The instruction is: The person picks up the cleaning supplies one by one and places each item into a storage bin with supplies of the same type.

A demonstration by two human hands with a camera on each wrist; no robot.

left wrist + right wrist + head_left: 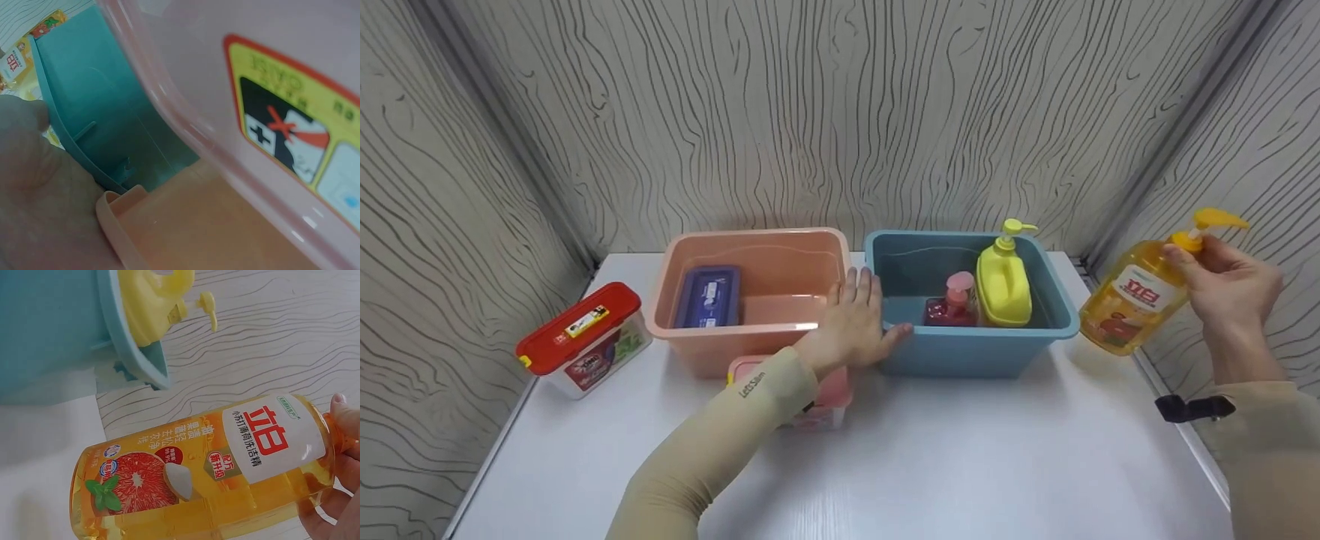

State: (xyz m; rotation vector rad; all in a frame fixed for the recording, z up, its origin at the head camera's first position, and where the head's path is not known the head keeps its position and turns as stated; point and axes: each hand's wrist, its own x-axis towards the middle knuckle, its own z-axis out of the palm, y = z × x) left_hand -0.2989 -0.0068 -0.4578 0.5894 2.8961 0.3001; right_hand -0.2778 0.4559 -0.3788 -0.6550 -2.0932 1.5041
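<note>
Grasping the amber dish-soap pump bottle (1136, 296) by its neck (1187, 241) with the right hand (1236, 286), likely for the easier hold on that narrower part; tilted, just outside the blue bin (960, 354). Extending the left hand (852, 319), straight-fingered and empty, across the adjoining ends of this and the pink bin (780, 274), perhaps to steady both.

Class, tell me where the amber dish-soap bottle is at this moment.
In the head view, the amber dish-soap bottle is tilted at the far right, gripped near its neck by the right hand, just right of the blue bin.
</note>
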